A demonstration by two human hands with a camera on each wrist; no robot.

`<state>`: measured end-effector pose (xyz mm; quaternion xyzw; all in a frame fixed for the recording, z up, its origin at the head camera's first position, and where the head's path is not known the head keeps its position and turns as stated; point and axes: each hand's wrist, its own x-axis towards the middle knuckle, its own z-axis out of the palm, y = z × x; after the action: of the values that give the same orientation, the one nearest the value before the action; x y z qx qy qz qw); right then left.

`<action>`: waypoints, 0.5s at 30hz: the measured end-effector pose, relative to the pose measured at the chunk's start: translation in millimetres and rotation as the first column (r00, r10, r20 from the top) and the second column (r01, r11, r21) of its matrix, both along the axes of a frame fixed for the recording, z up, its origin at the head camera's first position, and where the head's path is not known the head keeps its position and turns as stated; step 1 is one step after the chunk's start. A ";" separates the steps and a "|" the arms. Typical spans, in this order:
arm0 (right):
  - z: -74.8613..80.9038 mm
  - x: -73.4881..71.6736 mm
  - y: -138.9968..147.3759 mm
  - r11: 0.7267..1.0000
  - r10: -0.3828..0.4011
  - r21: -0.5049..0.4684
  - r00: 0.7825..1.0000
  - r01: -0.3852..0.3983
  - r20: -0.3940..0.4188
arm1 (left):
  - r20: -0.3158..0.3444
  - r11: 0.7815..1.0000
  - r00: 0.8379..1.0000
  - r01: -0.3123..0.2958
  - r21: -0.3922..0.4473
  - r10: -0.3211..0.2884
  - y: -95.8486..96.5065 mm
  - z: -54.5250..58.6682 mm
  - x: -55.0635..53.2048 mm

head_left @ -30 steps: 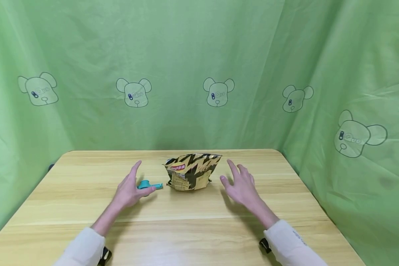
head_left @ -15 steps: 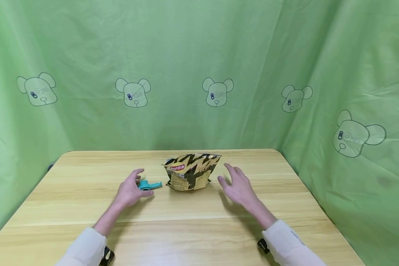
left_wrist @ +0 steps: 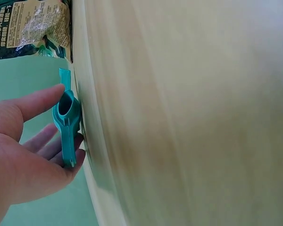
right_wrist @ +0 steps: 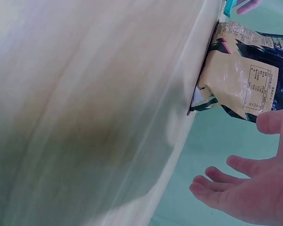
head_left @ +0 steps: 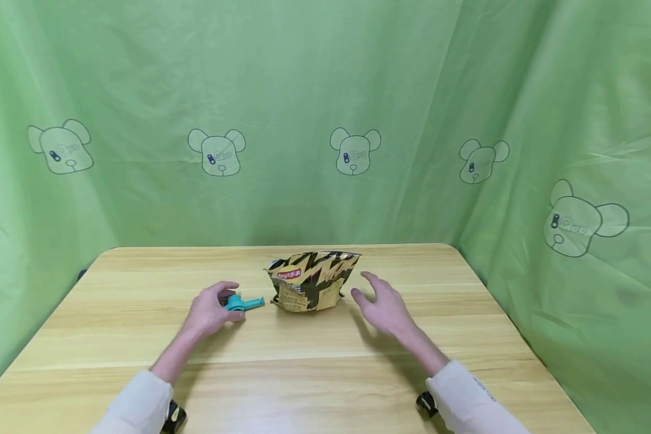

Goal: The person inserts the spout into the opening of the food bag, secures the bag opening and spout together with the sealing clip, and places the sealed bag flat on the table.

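A teal bag clip (head_left: 244, 303) with a round spout lies on the table, left of the chip bag. My left hand (head_left: 208, 310) is curled round its left end; the thumb (left_wrist: 52, 96) lies against the near side and the other fingertips reach the far side. How firmly it grips is hard to tell. The chip bag (head_left: 309, 283), tan and black with a red logo, stands upright at the centre with its wide top at the back. Beside the bag's right side, my right hand (head_left: 382, 307) hovers with spread fingers, holding nothing; a small gap separates them.
Light wood table (head_left: 325, 386) under both hands, its far edge just behind the bag. A green curtain (head_left: 287, 199) with printed bear heads hangs behind and along both sides.
My left fingers and thumb have drawn in round the bag clip. The right hand has moved slightly left, closer to the chip bag. The bag has stayed in place.
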<state>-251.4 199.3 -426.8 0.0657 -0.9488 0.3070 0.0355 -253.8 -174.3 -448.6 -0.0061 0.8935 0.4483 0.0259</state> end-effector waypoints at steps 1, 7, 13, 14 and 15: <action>0.1 0.2 -0.3 1.000 0.003 -0.007 1.000 -0.003 -0.003 | -0.004 1.000 1.000 -0.002 -0.002 0.002 -0.2 0.1 0.0; 0.2 0.3 -2.2 0.999 0.005 -0.053 1.000 -0.005 -0.002 | -0.019 1.000 1.000 -0.004 -0.012 0.004 -0.8 -0.2 0.0; 1.1 1.3 -4.7 0.993 -0.021 -0.119 0.999 0.025 0.029 | -0.026 0.999 0.999 -0.024 -0.024 0.023 -2.4 -1.5 0.4; 1.5 1.4 -5.2 0.991 -0.022 -0.129 0.999 0.026 0.032 | -0.027 0.999 0.999 -0.026 -0.026 0.026 -2.7 -1.6 0.5; 1.9 1.5 -5.8 0.990 -0.022 -0.137 0.999 0.027 0.034 | -0.028 0.999 0.999 -0.029 -0.029 0.028 -2.9 -1.5 0.4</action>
<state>-250.0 193.6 -424.9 0.0465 -0.9266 0.3722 0.0285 -253.4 -177.3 -450.2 -0.0130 0.8999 0.4357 0.0073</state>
